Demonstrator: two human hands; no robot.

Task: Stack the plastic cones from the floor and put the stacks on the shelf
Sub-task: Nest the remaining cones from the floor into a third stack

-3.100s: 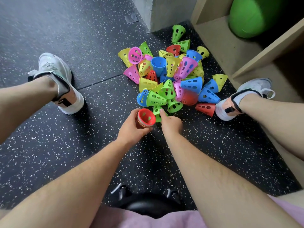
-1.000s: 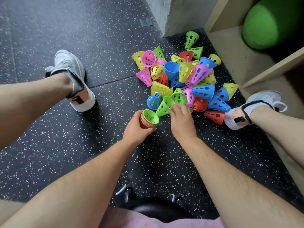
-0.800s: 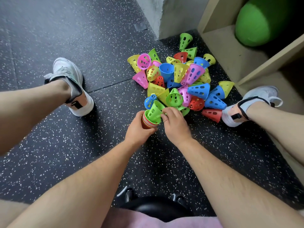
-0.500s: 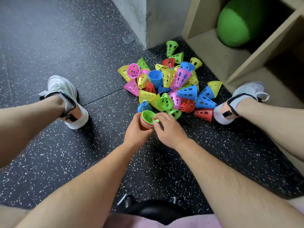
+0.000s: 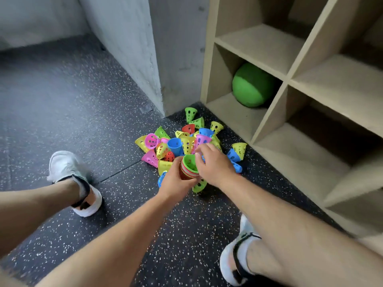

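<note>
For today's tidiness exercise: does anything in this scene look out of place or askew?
Yes. Loose plastic cones lie jumbled on the floor beside the shelf, tipped at all angles. Only the stack in the left hand is nested neatly.

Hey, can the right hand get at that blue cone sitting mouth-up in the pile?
Probably yes. The right hand looks empty above the pile, and the blue cone sits uncovered just left of it. The left hand grips the stack, clear of that path.
</note>
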